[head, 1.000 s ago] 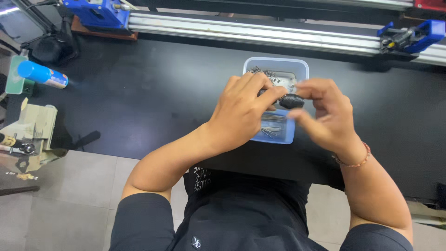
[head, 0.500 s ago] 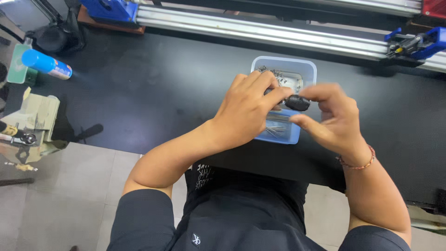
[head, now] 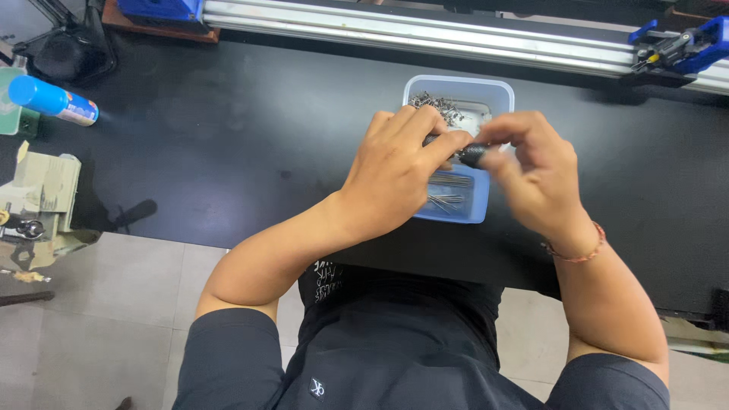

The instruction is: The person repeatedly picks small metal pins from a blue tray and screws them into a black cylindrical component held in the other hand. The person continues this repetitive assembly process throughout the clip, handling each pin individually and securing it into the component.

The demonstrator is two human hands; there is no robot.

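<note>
Unmoved since before, both hands pinching small dark cylinder, axis left-right.

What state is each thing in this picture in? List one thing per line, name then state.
left hand: pinching the small dark part, over the tray
right hand: gripping the same part
small dark part: held between both hands
light blue tray: uncovered, holding small metal pieces
blue spray can: lying down, capped
</note>
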